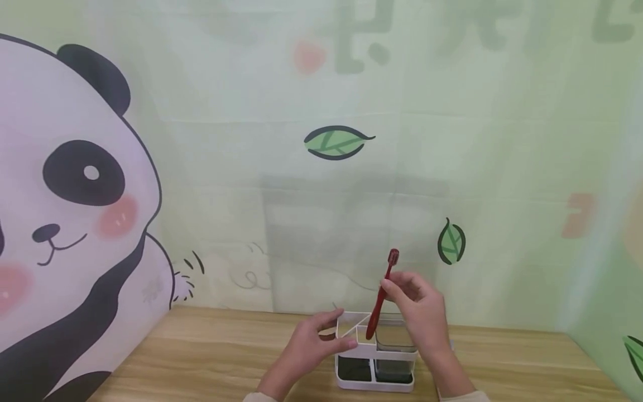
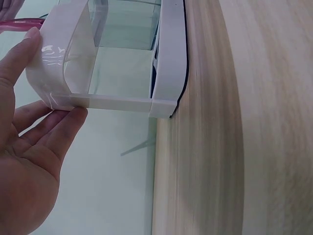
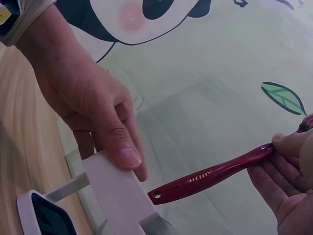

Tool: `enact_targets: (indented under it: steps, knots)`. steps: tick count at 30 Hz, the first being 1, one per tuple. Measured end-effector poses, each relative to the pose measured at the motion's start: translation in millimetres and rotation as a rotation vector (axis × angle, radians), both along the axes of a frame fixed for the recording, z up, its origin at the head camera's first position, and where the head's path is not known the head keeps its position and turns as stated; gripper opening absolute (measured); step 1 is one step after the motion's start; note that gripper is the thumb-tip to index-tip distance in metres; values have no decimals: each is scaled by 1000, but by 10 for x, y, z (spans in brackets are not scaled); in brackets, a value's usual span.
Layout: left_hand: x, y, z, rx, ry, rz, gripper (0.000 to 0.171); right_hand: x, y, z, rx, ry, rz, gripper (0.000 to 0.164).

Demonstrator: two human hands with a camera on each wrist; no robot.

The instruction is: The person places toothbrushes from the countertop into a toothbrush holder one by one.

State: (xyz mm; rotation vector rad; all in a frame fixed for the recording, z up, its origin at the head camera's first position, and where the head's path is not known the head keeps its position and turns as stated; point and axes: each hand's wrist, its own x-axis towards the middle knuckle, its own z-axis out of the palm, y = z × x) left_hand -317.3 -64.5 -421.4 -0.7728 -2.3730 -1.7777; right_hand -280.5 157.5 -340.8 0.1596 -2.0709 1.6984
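A white two-tier toothbrush holder stands on the wooden table. My left hand grips the upper tier's left end, thumb on the front wall and fingers behind, as the left wrist view also shows on the holder. Between thumb and fingertips my right hand pinches a red toothbrush near its neck. Its bristle head points up and its handle slants down to the left. In the right wrist view the handle end overlaps the holder's edge. A clear cup sits in the holder's right side.
The wooden table extends to both sides of the holder. Behind it hangs a pale green backdrop printed with a panda and leaves. The holder's lower tray has a dark floor.
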Motion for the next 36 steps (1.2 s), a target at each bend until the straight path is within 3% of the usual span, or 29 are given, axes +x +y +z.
enact_targets:
  steps: [17, 36]
  knots:
    - [-13, 10, -14, 12, 9, -6, 69, -87, -150, -224, 31, 6, 36, 24]
    - [-2, -7, 10, -22, 6, -2, 68, -136, -226, -324, 93, -52, 54, 16]
